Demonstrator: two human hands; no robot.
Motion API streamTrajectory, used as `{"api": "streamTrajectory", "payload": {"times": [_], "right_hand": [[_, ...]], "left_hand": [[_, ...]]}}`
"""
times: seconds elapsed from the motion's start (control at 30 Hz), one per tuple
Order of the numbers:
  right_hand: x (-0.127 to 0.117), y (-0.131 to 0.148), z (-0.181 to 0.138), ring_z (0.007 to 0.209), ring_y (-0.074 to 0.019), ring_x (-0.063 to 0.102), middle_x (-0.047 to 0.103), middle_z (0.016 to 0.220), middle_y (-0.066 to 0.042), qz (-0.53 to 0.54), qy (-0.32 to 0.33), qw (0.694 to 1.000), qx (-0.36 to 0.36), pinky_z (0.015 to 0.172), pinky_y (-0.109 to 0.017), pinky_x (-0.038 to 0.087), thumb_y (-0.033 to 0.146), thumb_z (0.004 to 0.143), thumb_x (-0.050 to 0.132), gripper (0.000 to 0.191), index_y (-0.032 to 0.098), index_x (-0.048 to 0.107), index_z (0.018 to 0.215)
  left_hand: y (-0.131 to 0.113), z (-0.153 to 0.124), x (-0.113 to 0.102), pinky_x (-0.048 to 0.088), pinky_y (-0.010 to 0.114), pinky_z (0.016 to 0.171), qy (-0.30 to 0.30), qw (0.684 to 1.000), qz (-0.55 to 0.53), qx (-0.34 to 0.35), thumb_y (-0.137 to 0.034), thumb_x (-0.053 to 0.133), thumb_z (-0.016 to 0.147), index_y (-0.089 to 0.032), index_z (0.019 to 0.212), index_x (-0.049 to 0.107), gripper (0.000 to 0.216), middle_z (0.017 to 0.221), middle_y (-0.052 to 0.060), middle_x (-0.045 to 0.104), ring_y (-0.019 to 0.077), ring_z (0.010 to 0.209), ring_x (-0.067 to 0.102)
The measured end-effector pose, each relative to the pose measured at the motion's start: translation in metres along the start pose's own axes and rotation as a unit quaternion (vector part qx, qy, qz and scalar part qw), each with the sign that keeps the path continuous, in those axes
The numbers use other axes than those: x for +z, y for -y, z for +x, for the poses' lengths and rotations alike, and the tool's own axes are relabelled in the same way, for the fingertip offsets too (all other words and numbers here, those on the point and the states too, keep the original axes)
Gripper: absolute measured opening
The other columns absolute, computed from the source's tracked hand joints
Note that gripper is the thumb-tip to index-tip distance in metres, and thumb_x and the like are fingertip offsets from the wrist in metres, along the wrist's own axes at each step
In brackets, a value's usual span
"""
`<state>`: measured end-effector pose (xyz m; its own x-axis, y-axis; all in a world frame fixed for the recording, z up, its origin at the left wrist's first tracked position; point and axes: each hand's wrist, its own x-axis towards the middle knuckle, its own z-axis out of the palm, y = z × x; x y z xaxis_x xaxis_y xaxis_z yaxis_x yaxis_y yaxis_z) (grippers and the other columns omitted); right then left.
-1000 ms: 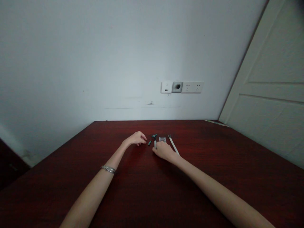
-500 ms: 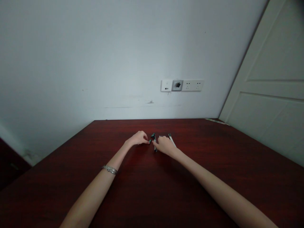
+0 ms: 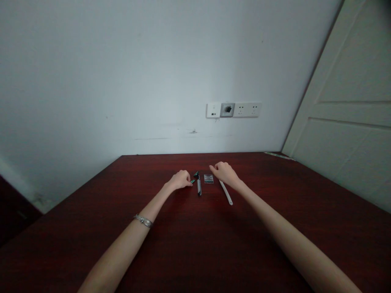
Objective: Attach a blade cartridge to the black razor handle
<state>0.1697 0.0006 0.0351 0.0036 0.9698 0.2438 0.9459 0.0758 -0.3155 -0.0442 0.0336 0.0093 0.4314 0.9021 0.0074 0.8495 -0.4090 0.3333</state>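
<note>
My left hand [image 3: 181,179] is closed in a pinch on a small dark-green piece that looks like a razor blade cartridge [image 3: 192,181], low over the table. Just right of it lies a razor [image 3: 199,187], its dark head pointing away from me and its grey-black handle towards me. A small clear plastic case [image 3: 208,179] lies between the razor and my right hand [image 3: 225,172]. That hand is over the far end of a white toothbrush-like stick [image 3: 226,193], hiding that end. Its thumb stretches left, apart from the other fingers, and nothing shows in its grasp.
The dark red wooden table [image 3: 183,244] meets a white wall at the back. Sockets [image 3: 233,110] are set in the wall. A white panelled door [image 3: 351,106] stands to the right, and a flat strip [image 3: 279,156] lies along the far right table edge.
My right hand has moved right and away from the razor, uncovering the clear case and the near end of the white stick. My left hand keeps its pinch, almost in place.
</note>
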Motion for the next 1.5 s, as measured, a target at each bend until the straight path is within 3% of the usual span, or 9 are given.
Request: {"api": "streamTrajectory", "payload": {"times": [0.23,0.5,0.63,0.77,0.9,1.07,1.5], "right_hand": [[0.002,-0.004,0.001,0.076,-0.0229,0.064,0.067,0.079,-0.016,0.003,0.003,1.0,0.006,0.063,-0.026,0.039,0.046,0.087,0.038,0.047,0.013,0.067,0.071],[0.002,-0.009,0.004,0.081,-0.0241,0.063,0.067,0.082,-0.013,0.006,0.006,1.0,0.013,0.064,-0.027,0.04,0.047,0.086,0.041,0.043,0.015,0.067,0.075],[0.001,-0.014,0.007,0.083,-0.018,0.061,0.066,0.087,-0.009,0.055,0.004,0.996,-0.076,0.071,-0.024,0.041,0.038,0.083,0.051,0.028,0.016,0.068,0.084],[0.0,-0.014,0.007,0.082,-0.0134,0.058,0.062,0.096,-0.006,0.107,-0.005,0.974,-0.2,0.076,-0.023,0.042,0.032,0.08,0.057,0.023,0.018,0.068,0.095],[0.0,-0.009,0.003,0.083,-0.0131,0.057,0.06,0.098,-0.005,0.118,0.01,0.96,-0.252,0.077,-0.025,0.042,0.035,0.079,0.06,0.027,0.02,0.066,0.101],[-0.002,-0.006,0.0,0.081,-0.012,0.056,0.059,0.098,-0.004,0.105,-0.005,0.956,-0.276,0.075,-0.023,0.042,0.034,0.081,0.058,0.025,0.02,0.066,0.1],[-0.001,-0.003,-0.005,0.082,-0.0121,0.056,0.06,0.097,-0.003,0.083,-0.019,0.955,-0.283,0.071,-0.021,0.039,0.033,0.085,0.054,0.02,0.02,0.066,0.094]], "left_hand": [[0.001,0.001,0.0,0.044,0.021,0.063,0.0,1.0,-0.005,0.004,-0.023,0.065,0.066,-0.014,0.067,0.07,0.01,0.068,0.005,0.067,0.0139,0.064,0.06],[0.019,0.005,0.004,0.039,0.018,0.04,0.027,0.996,-0.083,-0.014,-0.021,0.058,0.071,-0.009,0.071,0.066,0.014,0.056,0.004,0.06,0.0092,0.039,0.051],[0.022,0.006,-0.005,0.037,0.016,0.038,-0.015,0.994,-0.105,0.016,-0.024,0.057,0.072,-0.009,0.075,0.064,0.016,0.062,0.003,0.06,0.0074,0.039,0.051],[0.008,0.003,-0.019,0.041,0.019,0.047,-0.088,0.988,-0.083,0.096,-0.025,0.056,0.074,-0.011,0.078,0.064,0.016,0.072,0.004,0.06,0.0088,0.05,0.053],[-0.01,-0.001,-0.026,0.043,0.022,0.064,-0.137,0.975,-0.017,0.173,-0.021,0.056,0.075,-0.012,0.076,0.064,0.012,0.078,0.005,0.059,0.0121,0.067,0.054],[-0.024,-0.007,-0.025,0.041,0.024,0.069,-0.132,0.972,0.013,0.193,-0.021,0.054,0.079,-0.013,0.079,0.063,0.012,0.08,0.005,0.057,0.013,0.071,0.052],[-0.028,-0.01,-0.026,0.04,0.023,0.066,-0.139,0.966,0.018,0.219,-0.022,0.054,0.081,-0.013,0.08,0.061,0.011,0.081,0.004,0.056,0.013,0.071,0.052]]}}
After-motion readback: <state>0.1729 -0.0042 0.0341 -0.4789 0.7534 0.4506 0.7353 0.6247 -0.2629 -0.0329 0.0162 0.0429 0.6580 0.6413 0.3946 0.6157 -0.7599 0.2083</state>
